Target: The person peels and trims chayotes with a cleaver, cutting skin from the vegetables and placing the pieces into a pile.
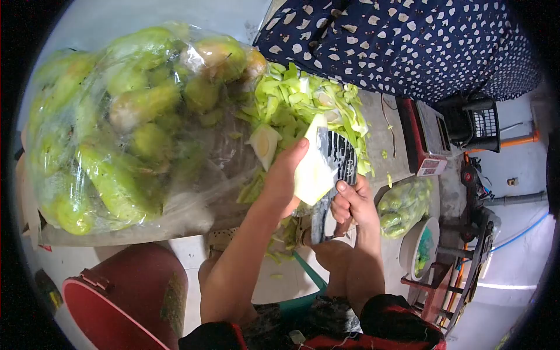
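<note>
My left hand (283, 178) grips a peeled green mango (313, 175), pale and wet-looking, with its fingers mostly hidden behind the fruit. Close against the fruit's right side is a black slotted slicer (341, 154). My right hand (354, 204) is closed around the slicer's lower part, thumb on top. Whether the slicer's edge touches the fruit I cannot tell. Behind both hands lies a heap of green peelings (286, 96), with a cut pale piece of fruit (265, 144) at its near left edge.
A large clear plastic bag of green fruit (134, 128) covers the table's left. A red bucket (125, 291) stands below. Right are a red scale (424, 143), a smaller bag of green pieces (402, 210) and a white bucket (411, 248). Dark patterned cloth (396, 41) is across the table.
</note>
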`<state>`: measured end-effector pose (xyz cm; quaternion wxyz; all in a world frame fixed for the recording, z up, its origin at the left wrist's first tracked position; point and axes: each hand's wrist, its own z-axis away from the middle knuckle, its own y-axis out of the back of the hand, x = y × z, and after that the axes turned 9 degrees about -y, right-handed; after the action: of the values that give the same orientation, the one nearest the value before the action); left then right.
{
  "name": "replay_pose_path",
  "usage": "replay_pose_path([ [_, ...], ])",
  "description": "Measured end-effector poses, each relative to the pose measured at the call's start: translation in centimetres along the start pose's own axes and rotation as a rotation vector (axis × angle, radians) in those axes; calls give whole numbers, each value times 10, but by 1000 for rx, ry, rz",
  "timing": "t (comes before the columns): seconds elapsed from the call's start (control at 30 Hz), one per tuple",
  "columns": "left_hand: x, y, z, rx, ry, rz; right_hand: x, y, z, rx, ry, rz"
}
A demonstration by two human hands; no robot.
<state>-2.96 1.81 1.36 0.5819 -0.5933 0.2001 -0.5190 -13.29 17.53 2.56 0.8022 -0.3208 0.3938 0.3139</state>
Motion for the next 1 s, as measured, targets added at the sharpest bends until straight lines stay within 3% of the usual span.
replay_pose_path([
  [0.1, 5, 0, 2, -55, 90, -55, -12, 10, 8, 17, 4, 133],
  [0.17, 10, -2, 2, 107, 89, -15, -12, 19, 11, 72, 138, 177],
  [0.2, 6, 10, -4, -23, -2, 128, -17, 6, 12, 172, 203, 132],
  [0.23, 2, 19, -9, 4, -160, 35, -12, 6, 12, 191, 269, 152],
  [0.3, 4, 23, -12, 20, -346, 109, -8, -24, 18, 367, 418, 491],
  [0.33, 5, 21, -14, 18, -348, 110, -1, -38, 18, 438, 559, 756],
  [0.37, 5, 19, -15, 47, -497, 57, 6, -52, 18, 552, 706, 1009],
  [0.4, 5, 17, -16, 77, -646, 3, 22, -54, 21, 543, 661, 1127],
  [0.5, 10, 8, -1, 108, -729, -151, 31, -76, 23, 355, 919, 1220],
  [1.0, 0, 17, -4, 86, -915, -206, 38, -82, 23, 364, 959, 1211],
])
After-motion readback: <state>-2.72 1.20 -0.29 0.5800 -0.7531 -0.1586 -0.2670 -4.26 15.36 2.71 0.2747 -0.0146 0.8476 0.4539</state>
